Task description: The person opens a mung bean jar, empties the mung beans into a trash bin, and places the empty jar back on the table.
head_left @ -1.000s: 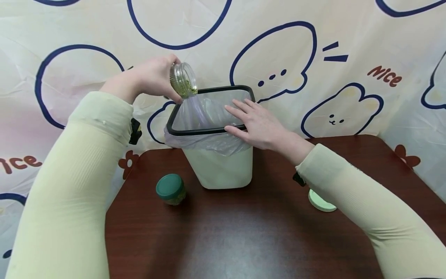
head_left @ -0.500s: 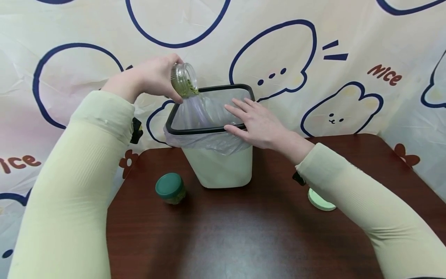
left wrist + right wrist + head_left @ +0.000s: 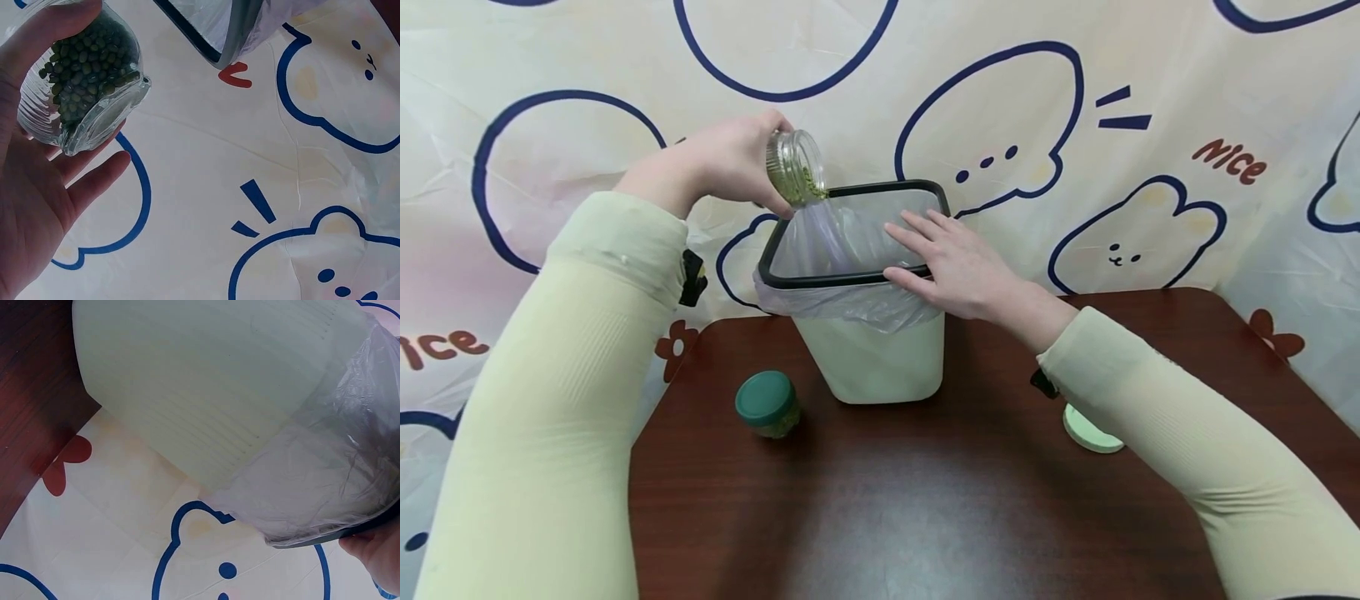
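My left hand (image 3: pixel 726 162) grips a clear glass jar (image 3: pixel 794 167) without a lid, its mouth tipped to the right above the left back corner of a bin. Small green beans (image 3: pixel 94 65) lie along the jar's lower side, up to its mouth. The pale green bin (image 3: pixel 887 367) stands upright on the table, with a translucent plastic bag (image 3: pixel 880 307) folded over its edge under a black rim (image 3: pixel 820 282). Across that rim at the right rests my right hand (image 3: pixel 958 267), fingers straight and spread. In the right wrist view its thumb (image 3: pixel 357 545) touches the rim.
A second jar (image 3: pixel 767 404) with a dark green lid stands left of the bin on the dark brown table (image 3: pixel 880 517). Partly behind the right sleeve lies a light green lid (image 3: pixel 1092 432). A printed cloth (image 3: pixel 1150 50) hangs close behind the bin.
The beans have slid a little farther toward the jar's mouth. Left hand and jar stay nearly in place, and the right hand keeps its spot on the rim.
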Motion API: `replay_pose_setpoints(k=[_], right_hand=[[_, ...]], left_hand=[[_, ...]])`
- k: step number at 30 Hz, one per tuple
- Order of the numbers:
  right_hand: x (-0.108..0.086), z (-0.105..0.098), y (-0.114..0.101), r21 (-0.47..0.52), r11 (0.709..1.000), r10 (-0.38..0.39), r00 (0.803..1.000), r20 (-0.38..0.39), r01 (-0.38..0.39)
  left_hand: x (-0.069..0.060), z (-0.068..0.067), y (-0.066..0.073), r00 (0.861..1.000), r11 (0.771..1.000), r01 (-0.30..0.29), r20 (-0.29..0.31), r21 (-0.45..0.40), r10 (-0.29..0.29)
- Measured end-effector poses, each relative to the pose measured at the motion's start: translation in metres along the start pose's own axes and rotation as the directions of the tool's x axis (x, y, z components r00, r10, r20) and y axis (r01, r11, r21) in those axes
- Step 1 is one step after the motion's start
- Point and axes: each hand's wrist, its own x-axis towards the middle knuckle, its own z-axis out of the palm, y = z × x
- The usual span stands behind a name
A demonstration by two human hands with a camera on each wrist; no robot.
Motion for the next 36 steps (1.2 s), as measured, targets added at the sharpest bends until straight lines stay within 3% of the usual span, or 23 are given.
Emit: replay_pose_setpoints(k=[7,11,14,17,25,36], right_hand=[[0.0015,0.0012,0.0004,-0.017,1.000,-0.006,1.000,-0.002,0.006],[0.0010,0.0020,-0.0001,-0.013,1.000,-0.014,1.000,0.002,0.014],[0.0005,0.0025,0.0000,-0.005,1.000,-0.019,1.000,-0.007,0.019],[0.0004,0.0026,0.0002,-0.011,1.000,-0.016,1.000,-0.010,0.016],[0.0017,0.0035,0.0006,-0.004,1.000,-0.014,1.000,-0.007,0.014],[0.0013,0.0013,0.0007,-0.009,1.000,-0.004,1.000,-0.008,0.004]], left_hand=[[0.0006,-0.0003,-0.0031,1.000,0.999,0.005,0.018,0.045,-0.006],[-0.0001,-0.0034,-0.0019,1.000,1.000,-0.013,-0.020,0.026,0.014],[0.0007,-0.0049,0.0003,0.999,0.998,-0.022,-0.034,0.062,0.024],[0.0016,-0.0032,0.0019,1.000,0.997,-0.020,-0.011,0.078,0.021],[0.0023,0.0029,-0.0024,1.000,0.998,-0.005,0.015,0.062,0.004],[0.0015,-0.0057,-0.0006,0.999,0.999,-0.026,-0.019,0.024,0.026]])
